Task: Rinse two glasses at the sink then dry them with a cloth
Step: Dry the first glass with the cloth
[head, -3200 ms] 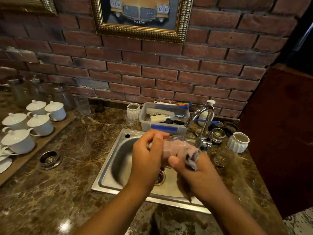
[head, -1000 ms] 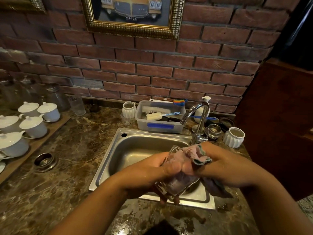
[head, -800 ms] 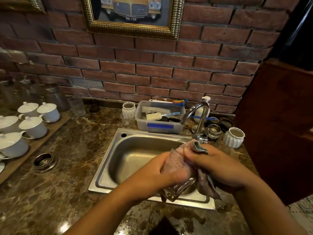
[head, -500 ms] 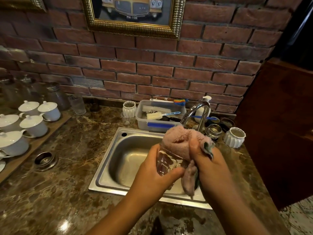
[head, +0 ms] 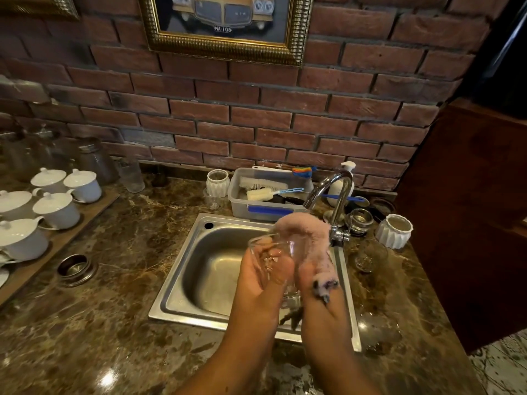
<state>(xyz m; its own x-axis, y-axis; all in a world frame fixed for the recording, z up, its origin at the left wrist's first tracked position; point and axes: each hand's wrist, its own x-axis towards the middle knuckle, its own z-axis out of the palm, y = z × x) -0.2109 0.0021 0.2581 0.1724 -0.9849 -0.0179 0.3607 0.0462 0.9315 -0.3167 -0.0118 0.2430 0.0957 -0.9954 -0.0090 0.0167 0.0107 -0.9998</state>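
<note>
Along the left edge of the tabletop [head: 128, 295], white lidded cups [head: 57, 209] stand on a wooden tray [head: 95, 210], with a small metal dish [head: 75, 266] just in front of it. Glass jars [head: 94, 161] and a tall tumbler [head: 129, 175] stand against the back edge.

Behind the sink [head: 196, 269], a white ribbed pot [head: 218, 182] sits beside a plastic tub [head: 268, 208] that holds brushes.

Over the sink's right half, the left hand [head: 262, 283] grips a clear glass [head: 275, 253], with its fingers curled round the side. The glass is tilted, its mouth up and to the left and its base low between the two hands. A pink cloth [head: 305, 232] arches over the glass's right side and drapes down over the right hand [head: 309, 283]. That hand holds the cloth against the glass, and its fingers are mostly hidden under the fabric. A frayed end of the cloth lies on the back of the right hand.

The tap [head: 339, 195] rises at the sink's back right corner, touching or just behind the cloth. A soap pump [head: 346, 169] stands behind it.

A second glass [head: 370, 255] stands on the tabletop just right of the sink. Another white ribbed pot [head: 395, 230] stands near it, toward the right edge.
</note>
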